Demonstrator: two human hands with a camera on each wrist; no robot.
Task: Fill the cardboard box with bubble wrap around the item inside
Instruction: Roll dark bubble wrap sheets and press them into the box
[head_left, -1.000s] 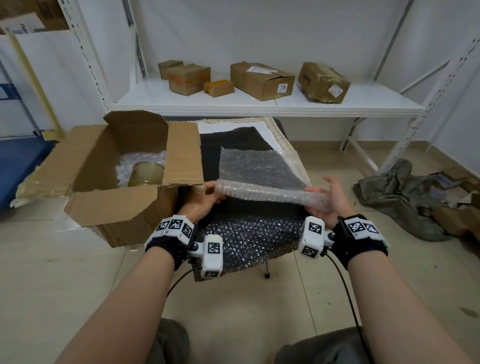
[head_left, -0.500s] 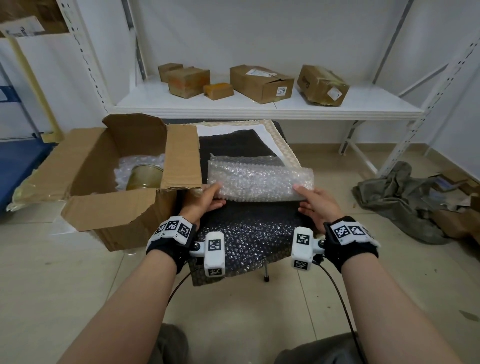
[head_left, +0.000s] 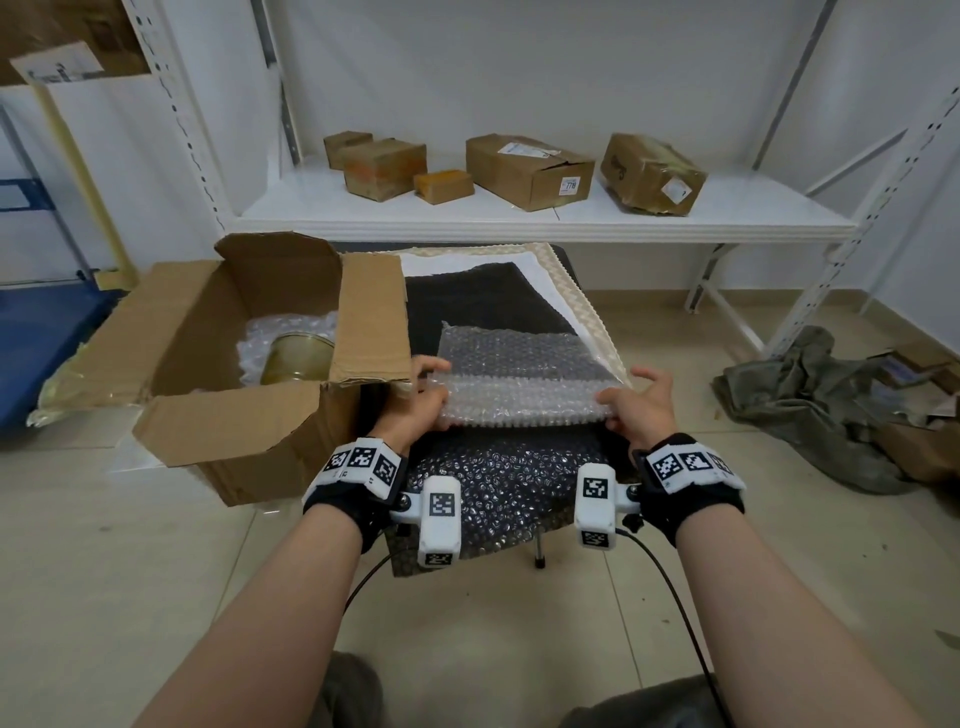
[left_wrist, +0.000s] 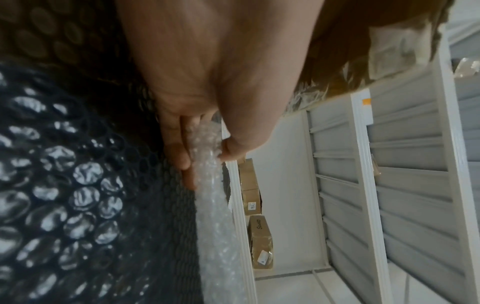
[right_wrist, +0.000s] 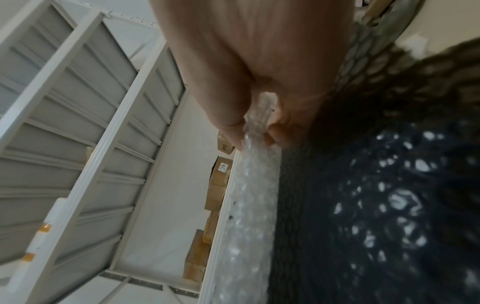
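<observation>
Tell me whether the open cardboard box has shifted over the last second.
No. The cardboard box sits in the same spot beside the black-covered stool, below the white shelf, its can inside; only the camera view drifted slightly.

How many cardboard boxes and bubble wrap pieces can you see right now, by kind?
Closed cardboard boxes on the shelf: 5
Open cardboard box: 1
Bubble wrap sheet held by the left hand and right hand: 1
Bubble wrap sheet under it: 1
Total: 8
</observation>
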